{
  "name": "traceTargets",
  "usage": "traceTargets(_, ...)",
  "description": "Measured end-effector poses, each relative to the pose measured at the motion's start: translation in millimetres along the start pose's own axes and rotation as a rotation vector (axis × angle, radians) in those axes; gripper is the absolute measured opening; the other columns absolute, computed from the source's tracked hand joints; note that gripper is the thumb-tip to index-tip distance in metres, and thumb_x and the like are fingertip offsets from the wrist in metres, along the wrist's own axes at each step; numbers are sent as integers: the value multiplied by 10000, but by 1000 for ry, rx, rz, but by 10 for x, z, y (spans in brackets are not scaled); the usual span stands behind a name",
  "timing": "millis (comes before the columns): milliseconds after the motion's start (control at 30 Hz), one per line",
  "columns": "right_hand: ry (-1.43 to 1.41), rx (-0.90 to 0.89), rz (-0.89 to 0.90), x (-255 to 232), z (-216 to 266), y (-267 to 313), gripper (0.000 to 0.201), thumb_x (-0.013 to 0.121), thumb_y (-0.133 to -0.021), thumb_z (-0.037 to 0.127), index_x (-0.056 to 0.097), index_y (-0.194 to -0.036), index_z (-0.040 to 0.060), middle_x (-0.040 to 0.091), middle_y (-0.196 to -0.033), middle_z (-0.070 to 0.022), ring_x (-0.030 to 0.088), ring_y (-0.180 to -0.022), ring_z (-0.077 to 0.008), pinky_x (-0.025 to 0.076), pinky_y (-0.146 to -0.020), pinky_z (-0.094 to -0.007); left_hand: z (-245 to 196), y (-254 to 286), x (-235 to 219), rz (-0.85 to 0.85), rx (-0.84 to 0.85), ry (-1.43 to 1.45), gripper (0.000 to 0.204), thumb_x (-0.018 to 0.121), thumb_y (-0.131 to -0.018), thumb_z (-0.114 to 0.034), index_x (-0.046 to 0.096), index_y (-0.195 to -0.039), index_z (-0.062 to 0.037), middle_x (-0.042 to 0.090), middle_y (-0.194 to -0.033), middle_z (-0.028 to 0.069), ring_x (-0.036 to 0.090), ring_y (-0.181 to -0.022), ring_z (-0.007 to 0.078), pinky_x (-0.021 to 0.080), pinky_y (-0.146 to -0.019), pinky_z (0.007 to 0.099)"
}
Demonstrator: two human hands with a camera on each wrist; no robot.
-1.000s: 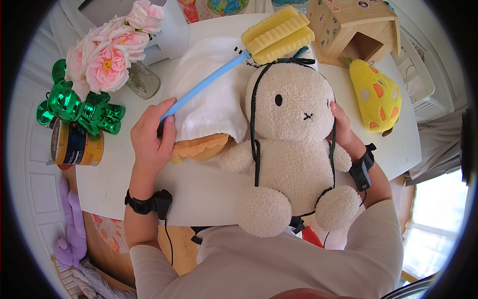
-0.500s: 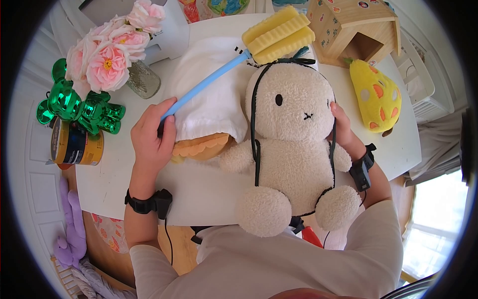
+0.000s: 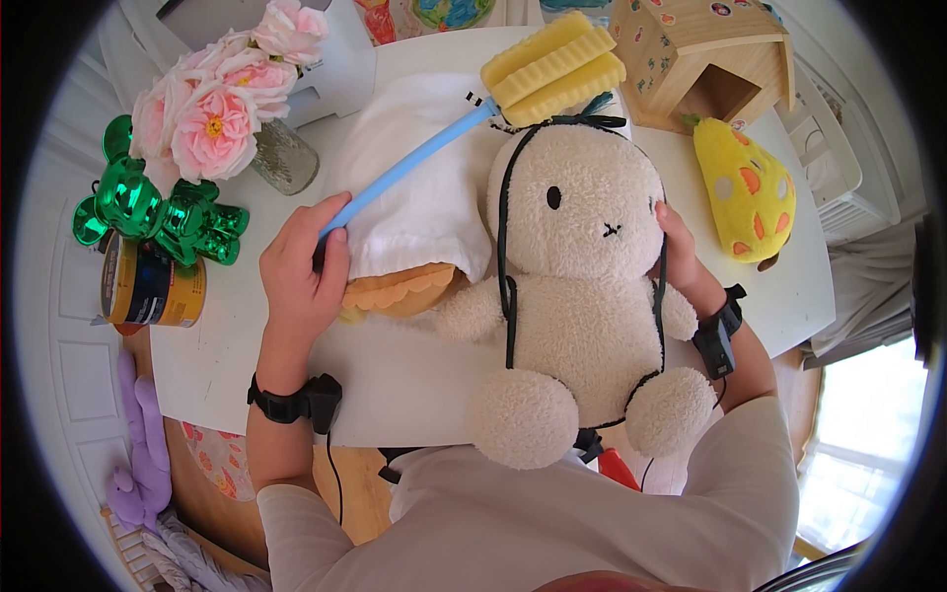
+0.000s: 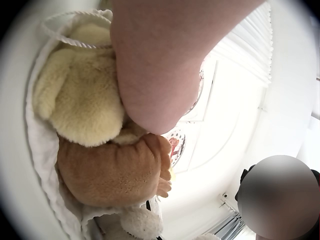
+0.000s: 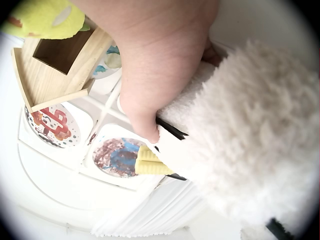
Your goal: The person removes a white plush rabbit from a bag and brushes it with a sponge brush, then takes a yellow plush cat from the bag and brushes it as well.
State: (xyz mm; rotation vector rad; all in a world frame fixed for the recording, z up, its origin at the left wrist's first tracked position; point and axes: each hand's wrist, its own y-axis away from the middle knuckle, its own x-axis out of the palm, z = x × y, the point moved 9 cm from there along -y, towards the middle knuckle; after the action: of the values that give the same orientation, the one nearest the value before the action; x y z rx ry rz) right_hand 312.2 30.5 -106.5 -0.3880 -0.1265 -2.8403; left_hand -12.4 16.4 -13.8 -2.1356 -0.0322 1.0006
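Note:
My left hand [image 3: 304, 266] grips the lower end of a blue-handled sponge brush [image 3: 414, 166], its ridged yellow sponge head [image 3: 552, 74] pointing up and right. Under the handle lies a white drawstring cloth bag [image 3: 419, 212] with a scalloped brown plush [image 3: 409, 291] sticking out of its mouth. A cream plush [image 4: 90, 95] sits beside the brown one in the left wrist view. My right hand [image 3: 679, 252] holds the side of the head of a white fluffy plush toy [image 3: 587, 335] edged with black cord. Its thumb presses the front; the other fingers are hidden behind.
At the left stand pink roses [image 3: 212, 128] in a glass vase [image 3: 286, 158], a shiny green bear figure [image 3: 158, 202] and a yellow-black tin [image 3: 178, 291]. A wooden house [image 3: 700, 69] and a yellow pear-shaped plush [image 3: 745, 192] are at the right of the white table [image 3: 237, 365].

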Motion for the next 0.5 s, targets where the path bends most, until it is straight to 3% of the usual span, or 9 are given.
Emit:
traceTargets(133,-7,-4,-2,13,7,1,837,602,-803,531,322,-1400,16,512,-1294,-154,550,-1136,-237,454,-940,-358,47,26,19,63,-88,3,288,540,-846,23,601,-1125,-18,576,-803,91,529,-658,163,418,-608,251)
traceTargets(500,4,-7,3,23,34,2,841,607,-803,531,314,-1408,24,500,-1307,-153,537,-1153,-241,445,-952,-361,43,19,22,60,-81,12,289,540,-845,26,601,-1124,-17,570,-799,97,531,-657,166,418,-604,254)
